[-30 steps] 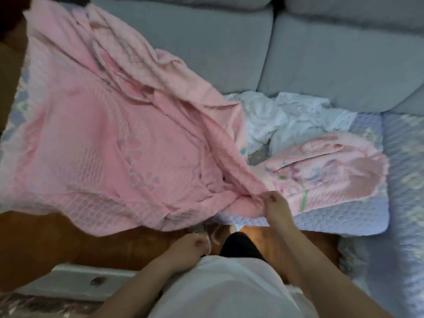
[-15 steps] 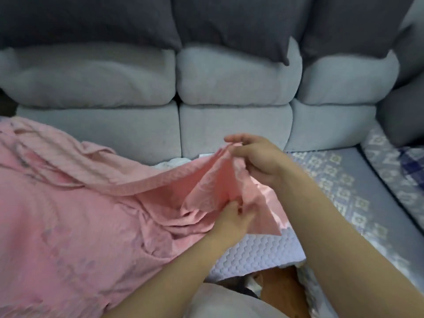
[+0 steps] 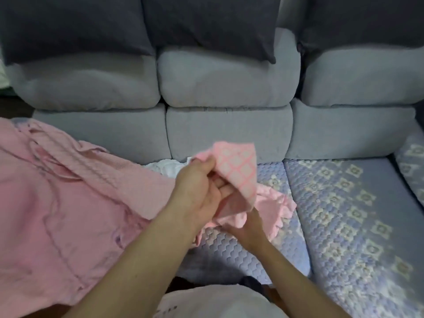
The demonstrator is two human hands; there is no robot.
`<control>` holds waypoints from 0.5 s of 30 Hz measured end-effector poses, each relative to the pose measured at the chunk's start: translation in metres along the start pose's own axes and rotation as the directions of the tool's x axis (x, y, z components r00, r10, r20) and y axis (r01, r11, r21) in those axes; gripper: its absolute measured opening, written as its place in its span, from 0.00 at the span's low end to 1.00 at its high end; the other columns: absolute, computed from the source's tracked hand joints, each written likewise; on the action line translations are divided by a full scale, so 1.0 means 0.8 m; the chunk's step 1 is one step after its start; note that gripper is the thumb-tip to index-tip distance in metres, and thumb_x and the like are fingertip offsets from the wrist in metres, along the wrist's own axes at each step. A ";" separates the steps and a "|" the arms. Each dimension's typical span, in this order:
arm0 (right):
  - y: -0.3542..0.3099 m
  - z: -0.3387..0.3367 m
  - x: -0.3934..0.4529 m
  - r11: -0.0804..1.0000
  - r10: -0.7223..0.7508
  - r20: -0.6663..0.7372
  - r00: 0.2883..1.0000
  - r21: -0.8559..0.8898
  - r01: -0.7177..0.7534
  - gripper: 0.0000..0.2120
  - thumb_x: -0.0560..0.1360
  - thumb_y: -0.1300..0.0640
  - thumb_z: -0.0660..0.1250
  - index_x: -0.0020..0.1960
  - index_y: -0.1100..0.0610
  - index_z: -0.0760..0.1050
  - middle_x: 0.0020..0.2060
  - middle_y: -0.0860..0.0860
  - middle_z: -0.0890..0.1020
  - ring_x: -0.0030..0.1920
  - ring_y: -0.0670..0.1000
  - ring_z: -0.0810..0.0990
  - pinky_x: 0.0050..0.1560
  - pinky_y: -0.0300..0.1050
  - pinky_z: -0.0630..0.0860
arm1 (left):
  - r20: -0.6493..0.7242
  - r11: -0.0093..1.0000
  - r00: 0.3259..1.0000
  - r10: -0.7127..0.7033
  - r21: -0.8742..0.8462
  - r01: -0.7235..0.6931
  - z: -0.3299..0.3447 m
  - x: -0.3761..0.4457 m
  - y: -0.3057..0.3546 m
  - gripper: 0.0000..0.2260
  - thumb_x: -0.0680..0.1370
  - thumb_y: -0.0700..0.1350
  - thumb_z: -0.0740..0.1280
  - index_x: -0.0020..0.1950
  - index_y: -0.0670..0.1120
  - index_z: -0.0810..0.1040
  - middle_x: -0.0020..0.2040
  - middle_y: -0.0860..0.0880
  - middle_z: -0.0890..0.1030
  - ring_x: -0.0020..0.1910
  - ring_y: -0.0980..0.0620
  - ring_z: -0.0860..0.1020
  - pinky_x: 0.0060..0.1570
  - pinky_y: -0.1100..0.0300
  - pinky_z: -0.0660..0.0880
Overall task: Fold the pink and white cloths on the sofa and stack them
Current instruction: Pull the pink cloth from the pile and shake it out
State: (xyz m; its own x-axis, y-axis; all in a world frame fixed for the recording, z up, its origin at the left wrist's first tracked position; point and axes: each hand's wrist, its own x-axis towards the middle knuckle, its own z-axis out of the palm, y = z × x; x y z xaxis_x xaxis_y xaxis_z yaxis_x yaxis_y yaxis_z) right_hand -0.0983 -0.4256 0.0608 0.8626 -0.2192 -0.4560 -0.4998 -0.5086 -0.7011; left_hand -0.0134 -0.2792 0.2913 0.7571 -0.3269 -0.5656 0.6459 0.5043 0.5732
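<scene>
Here the pink cloth (image 3: 68,203) sprawls over the sofa's (image 3: 229,131) left seat. The left hand (image 3: 197,191) pinches its raised corner; the right hand (image 3: 247,228), lower, grips the bunched edge. One white cloth (image 3: 169,167) peeks behind them. A quilted cover (image 3: 344,214) pads the seat, with dark cushions (image 3: 206,21) far behind.

Right seat (image 3: 344,214) free; pink cloth (image 3: 57,203) blocks left.

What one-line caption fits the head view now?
Both hands, left hand and right hand, grip a corner of the pink cloth above the sofa.
</scene>
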 end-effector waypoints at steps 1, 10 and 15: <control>-0.010 -0.003 0.012 0.998 -0.007 -0.100 0.995 0.054 0.012 0.40 0.62 0.28 0.75 0.66 0.50 0.73 0.59 0.46 0.82 0.55 0.48 0.81 0.56 0.46 0.79 | 0.038 0.999 0.998 0.042 -0.008 -0.042 0.018 -0.003 0.012 0.14 0.85 0.41 0.56 0.69 0.39 0.71 0.58 0.36 0.83 0.57 0.39 0.83 0.51 0.41 0.81; -0.080 -0.107 0.094 0.963 0.242 -0.350 0.905 0.198 -0.181 0.15 0.79 0.51 0.62 0.50 0.63 0.79 0.46 0.63 0.83 0.51 0.64 0.82 0.49 0.51 0.76 | 0.173 0.933 0.926 0.337 0.075 -0.353 0.092 0.020 0.119 0.10 0.85 0.40 0.56 0.58 0.42 0.76 0.47 0.42 0.86 0.45 0.46 0.85 0.49 0.42 0.81; -0.088 -0.246 0.048 0.989 0.137 -0.543 0.829 0.123 -0.083 0.15 0.74 0.48 0.61 0.43 0.61 0.75 0.45 0.66 0.81 0.48 0.64 0.80 0.43 0.48 0.65 | 0.022 0.913 0.913 0.407 0.005 -0.407 0.059 0.078 0.167 0.12 0.84 0.35 0.56 0.51 0.44 0.78 0.37 0.46 0.86 0.44 0.48 0.84 0.49 0.46 0.81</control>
State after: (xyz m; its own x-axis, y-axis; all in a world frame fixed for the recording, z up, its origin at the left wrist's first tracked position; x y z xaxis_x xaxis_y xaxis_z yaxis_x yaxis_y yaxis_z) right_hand -0.0145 -0.5618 0.2008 0.6889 -0.7031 -0.1763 -0.5754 -0.3824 -0.7230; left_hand 0.1244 -0.2702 0.3608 0.9564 -0.1106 -0.2704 0.2822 0.5895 0.7569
